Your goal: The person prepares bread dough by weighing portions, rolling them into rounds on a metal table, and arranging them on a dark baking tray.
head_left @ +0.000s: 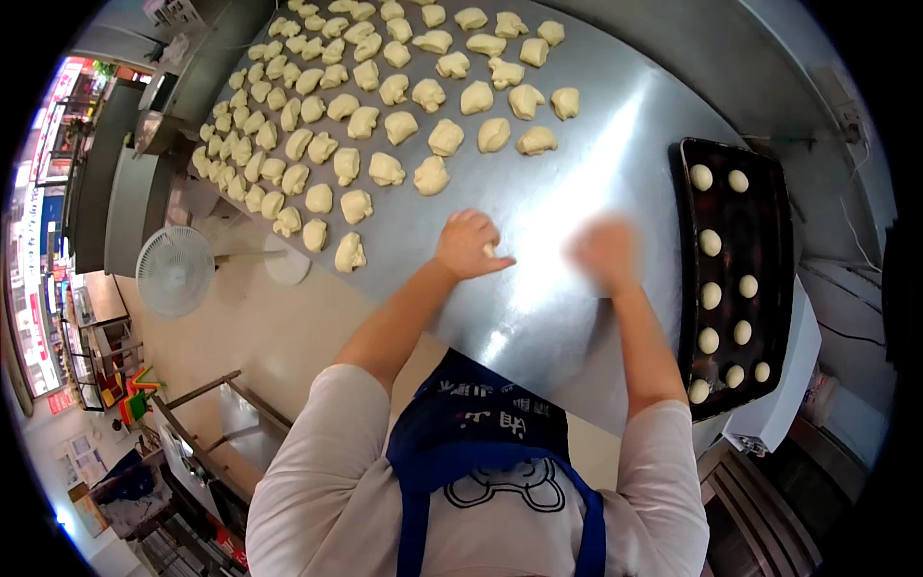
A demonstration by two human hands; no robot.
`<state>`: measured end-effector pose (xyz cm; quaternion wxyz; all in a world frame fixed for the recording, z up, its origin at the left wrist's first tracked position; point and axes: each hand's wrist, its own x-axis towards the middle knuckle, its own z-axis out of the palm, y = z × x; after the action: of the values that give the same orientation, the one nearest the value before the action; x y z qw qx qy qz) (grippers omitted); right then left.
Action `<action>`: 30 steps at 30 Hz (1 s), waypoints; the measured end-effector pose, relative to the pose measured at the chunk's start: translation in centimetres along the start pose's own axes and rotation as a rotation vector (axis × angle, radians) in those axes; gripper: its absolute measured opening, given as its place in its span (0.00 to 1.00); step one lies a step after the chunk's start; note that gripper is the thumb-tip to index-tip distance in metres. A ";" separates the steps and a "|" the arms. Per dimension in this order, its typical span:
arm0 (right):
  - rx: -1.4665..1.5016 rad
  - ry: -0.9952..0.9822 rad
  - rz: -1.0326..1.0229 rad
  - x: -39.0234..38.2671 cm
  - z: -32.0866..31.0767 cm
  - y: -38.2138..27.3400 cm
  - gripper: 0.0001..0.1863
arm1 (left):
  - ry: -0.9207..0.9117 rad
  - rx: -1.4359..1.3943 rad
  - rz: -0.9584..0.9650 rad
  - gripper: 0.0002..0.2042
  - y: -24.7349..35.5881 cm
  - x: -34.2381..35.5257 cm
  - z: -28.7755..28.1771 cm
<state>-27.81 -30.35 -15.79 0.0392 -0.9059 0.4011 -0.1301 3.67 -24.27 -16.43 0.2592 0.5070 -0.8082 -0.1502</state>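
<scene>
I count ten smooth balls (710, 242) on the dark tray (775, 221); dozens of rough dough pieces (430, 175) lie unrounded on the surface (567, 370). My left hand (465, 244) curls its fingers round a pale bit (489, 250); I cannot tell for my blurred right hand (606, 255).

There's room between the left hand (468, 245) and the blurred right hand (610, 253), a gap over bare steel table (567, 332)! Right of the right hand, another lane runs up to the black tray (723, 212), whose rim (687, 279) stands in the way. Far left? Heavy traffic: dough pieces (431, 176) crowd in, slim gaps between. Far right, a bare strip, then metal wall (769, 87) blocks.
</scene>
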 end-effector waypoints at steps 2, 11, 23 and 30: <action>0.210 0.054 0.183 -3.8 1.0 0.3 0.09 | 0.135 -0.127 -0.001 0.19 -0.9 -2.9 -0.6; 0.247 -0.230 0.203 2.7 3.2 -2.4 0.09 | 0.155 0.038 -0.070 0.13 3.7 1.4 2.4; 0.276 0.033 0.208 2.3 2.5 -5.5 0.12 | 0.000 0.036 0.030 0.10 6.2 -0.2 2.7; 0.186 0.281 0.120 0.5 -1.2 0.5 0.16 | 0.205 -0.090 -0.045 0.11 -1.4 -1.8 1.3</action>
<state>-28.17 -31.05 -14.63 0.0742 -0.8457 0.4423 -0.2893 4.62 -23.29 -18.70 0.3594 0.5255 -0.7585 -0.1393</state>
